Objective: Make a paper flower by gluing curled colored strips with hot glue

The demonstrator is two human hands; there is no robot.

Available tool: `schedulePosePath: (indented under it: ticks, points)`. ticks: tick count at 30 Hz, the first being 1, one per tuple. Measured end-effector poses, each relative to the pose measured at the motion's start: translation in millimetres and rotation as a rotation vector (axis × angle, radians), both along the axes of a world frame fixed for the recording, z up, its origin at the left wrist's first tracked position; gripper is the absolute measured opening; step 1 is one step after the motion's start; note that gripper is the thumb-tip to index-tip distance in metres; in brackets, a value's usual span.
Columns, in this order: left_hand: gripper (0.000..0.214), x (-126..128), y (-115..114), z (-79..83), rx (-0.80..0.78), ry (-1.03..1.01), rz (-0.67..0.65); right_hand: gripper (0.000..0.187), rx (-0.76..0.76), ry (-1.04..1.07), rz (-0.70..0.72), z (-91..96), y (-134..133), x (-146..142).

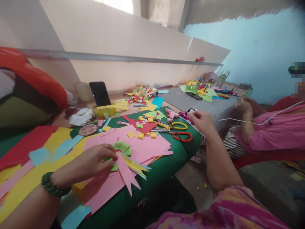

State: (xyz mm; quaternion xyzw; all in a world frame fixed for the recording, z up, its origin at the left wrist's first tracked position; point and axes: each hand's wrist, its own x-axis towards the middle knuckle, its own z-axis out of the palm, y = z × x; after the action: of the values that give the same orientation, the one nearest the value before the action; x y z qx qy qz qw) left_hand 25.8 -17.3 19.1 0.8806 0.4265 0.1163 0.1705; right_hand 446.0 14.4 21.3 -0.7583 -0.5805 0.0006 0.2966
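My left hand (95, 160), with a green bead bracelet (53, 186) on the wrist, is closed on a folded paper craft (124, 157) of green, pink and yellow pointed pieces lying on pink paper. My right hand (202, 121) reaches out to the table's right edge, fingers curled beside a pink glue gun (172, 115) and a white cable (221, 119); what it holds is hard to make out. Yellow-handled scissors (176, 126) and red-handled scissors (182, 136) lie just left of that hand.
Coloured paper sheets and scraps cover the green table (166, 165). A black phone (100, 93) leans upright at the back near a yellow bowl (105, 110). Another person in pink (274, 133) sits at the right, hand on the grey tabletop (190, 98).
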Motion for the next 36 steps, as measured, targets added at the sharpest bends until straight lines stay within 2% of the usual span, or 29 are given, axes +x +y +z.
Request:
schedulePosePath:
  ticks: [2,4,6,9,16,20,24,28,30,33,35,36]
  points:
    - [0.03,0,0,1.7,-0.109,0.017,-0.037,0.041,-0.074,-0.05,0.154,1.9,16,-16]
    - [0.03,0,1,3.3,-0.156,0.012,-0.038,0.045,-0.213,-0.186,0.196,6.6,37,-32]
    - [0.03,-1,1,4.5,-0.167,0.004,-0.034,0.052,-0.358,-0.291,0.134,11.3,59,-47]
    - [0.029,-1,0,5.6,-0.185,0.001,-0.043,0.059,-0.448,-0.332,0.062,11.0,80,-59]
    - [0.03,0,0,6.7,-0.181,0.053,-0.058,0.064,-0.513,-0.28,0.07,-14.7,89,-47]
    - [0.03,0,0,6.6,-0.206,0.059,-0.102,0.047,-0.554,-0.149,0.005,-14.1,91,-45]
    - [0.028,-1,-1,6.7,-0.227,0.043,-0.082,0.039,-0.479,0.009,-0.063,-2.1,89,-48]
    - [0.028,-1,-3,8.5,-0.232,0.043,-0.078,0.034,-0.329,0.116,-0.059,9.5,70,-49]
    - [0.028,-1,-3,9.5,-0.224,0.057,-0.089,0.027,-0.155,0.223,0.015,12.0,53,-51]
    - [0.027,-1,-3,11.0,-0.244,0.075,-0.11,0.016,0.089,0.597,0.149,11.7,23,-62]
    - [0.028,-2,-3,12.2,-0.268,0.076,-0.122,0.025,0.104,0.813,0.264,10.7,3,-73]
    - [0.028,-2,-3,12.8,-0.275,0.079,-0.126,0.029,0.072,0.85,0.334,10.3,-7,-80]
